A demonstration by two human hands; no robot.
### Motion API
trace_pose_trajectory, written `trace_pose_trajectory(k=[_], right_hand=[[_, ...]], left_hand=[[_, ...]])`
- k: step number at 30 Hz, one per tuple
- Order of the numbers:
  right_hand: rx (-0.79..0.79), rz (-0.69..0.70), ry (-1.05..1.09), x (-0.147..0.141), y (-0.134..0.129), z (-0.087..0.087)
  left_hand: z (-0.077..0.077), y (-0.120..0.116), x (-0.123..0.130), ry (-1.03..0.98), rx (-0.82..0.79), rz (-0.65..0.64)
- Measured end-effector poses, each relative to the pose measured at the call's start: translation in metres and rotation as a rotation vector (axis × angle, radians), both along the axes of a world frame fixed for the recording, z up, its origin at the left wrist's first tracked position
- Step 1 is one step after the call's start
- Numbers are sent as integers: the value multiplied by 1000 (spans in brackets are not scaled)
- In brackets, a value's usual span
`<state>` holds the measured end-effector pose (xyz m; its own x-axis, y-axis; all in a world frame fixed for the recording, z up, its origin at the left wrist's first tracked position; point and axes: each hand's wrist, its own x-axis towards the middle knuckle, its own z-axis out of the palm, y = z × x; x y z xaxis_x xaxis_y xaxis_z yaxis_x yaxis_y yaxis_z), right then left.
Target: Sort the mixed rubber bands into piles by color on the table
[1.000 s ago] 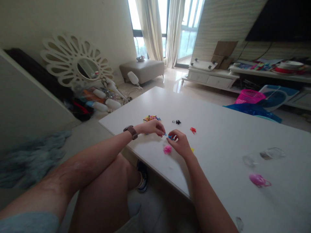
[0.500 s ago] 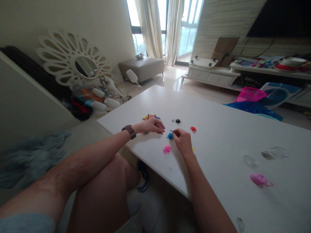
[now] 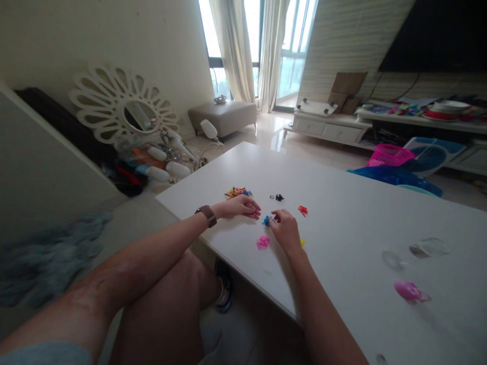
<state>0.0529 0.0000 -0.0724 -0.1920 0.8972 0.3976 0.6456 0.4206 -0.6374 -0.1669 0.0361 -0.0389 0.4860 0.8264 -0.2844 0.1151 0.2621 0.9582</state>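
Note:
My right hand is over a small pile of blue elastic bands, with thumb and forefinger apart at its edge and no band visible between them. To the left hovers my left hand, its fingers loosely bent and apart, nothing visible in them. Behind that hand lies a mixed multicoloured pile of bands, partly covered by it. A pink pile sits nearer me, a black pile farther back, and red-orange bands to the right. My right wrist partly hides some yellow bands.
The white table also carries a clear container, a blurred clear round piece and a pink plastic item with a loop on the right. A pink basket stands beyond the far edge.
The blue band that was between my right thumb and forefinger is let go at the blue pile, and those fingers have parted. The whole view has shifted slightly downward.

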Motion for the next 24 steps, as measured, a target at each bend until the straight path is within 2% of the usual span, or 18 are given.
trace_pose_trajectory(k=[4,7,12,17,21,24], right_hand=[[4,105,170,-8,-4,4],[3,144,197,-13,-7,4],[-2,110,186,-13,-7,2],[-3,83,149,-14,-7,8],[53,-11,134,8,3,14],[46,-212,150,46,16,11]], left_hand=[[4,-3,7,2,20,-15],[10,-6,15,5,57,-49],[19,-11,24,9,38,-70],[23,-12,25,24,21,-74],[22,-10,24,20,1,-38],[21,-8,23,61,6,7]])
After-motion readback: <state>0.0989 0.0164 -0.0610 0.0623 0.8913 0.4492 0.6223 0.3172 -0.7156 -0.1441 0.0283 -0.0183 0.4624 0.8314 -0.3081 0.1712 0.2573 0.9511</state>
